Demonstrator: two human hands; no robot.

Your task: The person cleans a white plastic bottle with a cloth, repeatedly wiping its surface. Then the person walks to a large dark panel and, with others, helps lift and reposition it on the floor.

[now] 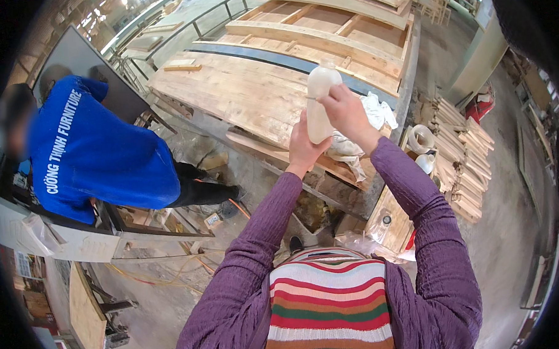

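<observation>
A translucent white plastic bottle is held up in front of me, over the near right part of the wooden workbench top. My left hand is closed around its lower part from the left. The fingers of my right hand grip it higher up on the right side, near the shoulder. The bottle leans slightly, with its narrow neck at the top. Just beyond my right hand lies a crumpled white cloth, and a paler crumpled cloth lies under my right wrist.
A person in a blue shirt bends over at the left. Stacked wooden slats stand at the right, beside a roll of tape. Wooden frames cover the bench's far side. An orange cable runs along the floor.
</observation>
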